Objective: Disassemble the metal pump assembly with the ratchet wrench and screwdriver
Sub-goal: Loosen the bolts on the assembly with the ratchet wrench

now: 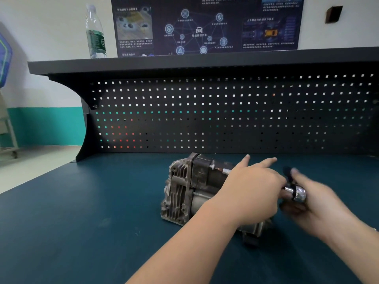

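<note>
The metal pump assembly (182, 191) lies on the dark teal bench mat, its finned grey casting facing left. My left hand (252, 187) lies on top of the pump's right part, fingers stretched out toward the pegboard. My right hand (315, 201), blurred, grips the ratchet wrench (297, 192) by its chrome head and dark handle, just right of the left hand. A bolt with a silver tip (225, 171) sticks out of the pump near my left fingers. No screwdriver shows.
A black pegboard (225, 113) walls off the back of the bench under a dark shelf (184, 63). A water bottle (95, 32) stands on the shelf's left end. The bench edge (30, 177) runs diagonally at left, floor beyond it.
</note>
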A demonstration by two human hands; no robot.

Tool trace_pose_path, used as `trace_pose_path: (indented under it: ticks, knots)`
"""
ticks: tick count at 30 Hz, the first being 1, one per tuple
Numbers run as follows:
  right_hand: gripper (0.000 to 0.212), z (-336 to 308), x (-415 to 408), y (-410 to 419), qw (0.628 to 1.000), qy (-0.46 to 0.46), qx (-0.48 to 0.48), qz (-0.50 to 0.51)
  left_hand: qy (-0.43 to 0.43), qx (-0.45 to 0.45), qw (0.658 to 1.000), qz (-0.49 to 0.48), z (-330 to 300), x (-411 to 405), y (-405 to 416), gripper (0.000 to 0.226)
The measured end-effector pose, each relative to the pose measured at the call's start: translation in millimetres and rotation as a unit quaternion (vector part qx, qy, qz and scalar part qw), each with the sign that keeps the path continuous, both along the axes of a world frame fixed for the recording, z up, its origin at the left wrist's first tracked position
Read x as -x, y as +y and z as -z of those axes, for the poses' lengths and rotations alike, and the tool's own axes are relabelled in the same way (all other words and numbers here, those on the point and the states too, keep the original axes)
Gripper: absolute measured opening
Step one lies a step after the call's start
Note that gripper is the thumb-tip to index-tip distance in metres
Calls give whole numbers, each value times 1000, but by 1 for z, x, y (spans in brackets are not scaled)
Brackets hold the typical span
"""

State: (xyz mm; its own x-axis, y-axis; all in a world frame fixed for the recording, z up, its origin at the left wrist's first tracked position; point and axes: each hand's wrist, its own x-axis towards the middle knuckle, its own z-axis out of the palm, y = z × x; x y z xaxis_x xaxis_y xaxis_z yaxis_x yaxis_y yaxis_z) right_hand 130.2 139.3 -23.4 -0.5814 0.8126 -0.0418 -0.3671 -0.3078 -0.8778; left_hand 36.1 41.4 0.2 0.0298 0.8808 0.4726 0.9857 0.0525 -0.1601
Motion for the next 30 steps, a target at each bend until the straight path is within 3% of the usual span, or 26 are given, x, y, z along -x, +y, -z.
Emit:
trace_pose_path:
  ticks: [2,3,5,7,9,10,12,14,16,17,19,22,24,26,27,28,30]
  knots:
    - [33,0,2,2,997,-9,47,-52,9,6,1000,-5,1,-1,1,17]
    - [33,-2,1,4,999,-12,14,-30,4,9,1000,-2,1,-2,1,17]
    - [34,-9,-3,9,985,6,-156,73,-15,16,1000,6,-2,-1,0,19]
    - [38,-16,-9,12,915,1,-372,152,-29,19,999,9,-5,1,-1,23]
    - [38,-17,-10,9,875,-18,-445,192,-32,18,999,8,-6,2,-2,21]
    - [37,-14,-9,7,880,-25,-428,204,-25,20,999,6,-6,2,-2,20]
    - [36,-8,-4,3,936,-54,-296,181,-1,24,1000,4,-4,2,-2,20]
    - [34,-3,-1,0,995,-57,-69,44,6,19,1000,3,-3,1,-1,17]
    - [31,-2,1,1,998,-44,38,-39,-6,17,1000,5,-3,2,0,15]
    - [31,-4,1,5,998,-43,26,-28,-15,18,1000,7,-3,2,0,15]
    - [34,-8,-2,11,991,-9,-118,66,-38,27,999,13,-5,2,1,18]
    - [39,-18,-10,12,904,24,-396,160,-62,29,998,17,-8,1,2,24]
    - [38,-17,-12,8,886,12,-431,173,-59,12,998,13,-6,2,2,22]
    - [37,-12,-8,5,913,-15,-363,183,-43,-4,999,8,-3,2,2,21]
    - [36,-8,-6,6,950,-41,-271,153,-36,-9,999,6,-2,2,2,20]
    - [33,-5,-4,7,983,-53,-153,82,-31,-12,999,2,-2,2,2,19]
    - [30,-2,-1,6,998,-51,-4,-28,-15,-11,1000,-7,-2,2,3,19]
